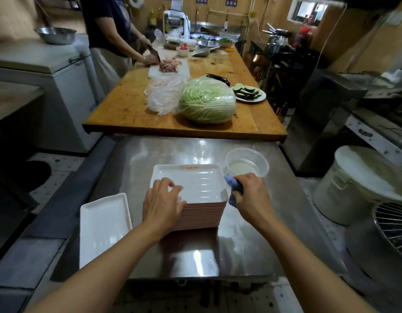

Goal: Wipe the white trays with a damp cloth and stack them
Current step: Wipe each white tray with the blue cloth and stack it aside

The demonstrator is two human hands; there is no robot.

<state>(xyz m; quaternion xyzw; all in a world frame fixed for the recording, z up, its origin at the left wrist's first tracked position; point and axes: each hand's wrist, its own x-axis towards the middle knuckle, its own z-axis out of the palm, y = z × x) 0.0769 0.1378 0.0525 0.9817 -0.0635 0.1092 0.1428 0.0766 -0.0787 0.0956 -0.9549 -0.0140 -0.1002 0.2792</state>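
Setting: commercial kitchen, back-of-house prep area.
Work surface: stainless steel table (251, 222) at 6 o'clock, butted against a long wooden prep table (132, 105) at 12 o'clock.
Produce: wrapped napa cabbage (207, 100), plate of sliced eggplant (249, 92) at 1 o'clock, raw meat (169, 65) on white cutting board (154, 74).
Staff: second person (114, 30) at 11 o'clock, chopping with cleaver (155, 54).
Tableware: tall stack of white trays (195, 195) at centre, single tray (103, 224) at 8 o'clock.
Equipment: chest freezer (48, 86) at 10 o'clock, metal bowl (55, 35) on top; lidded white bucket (358, 184) at 3 o'clock; metal bowls and pans at far end.
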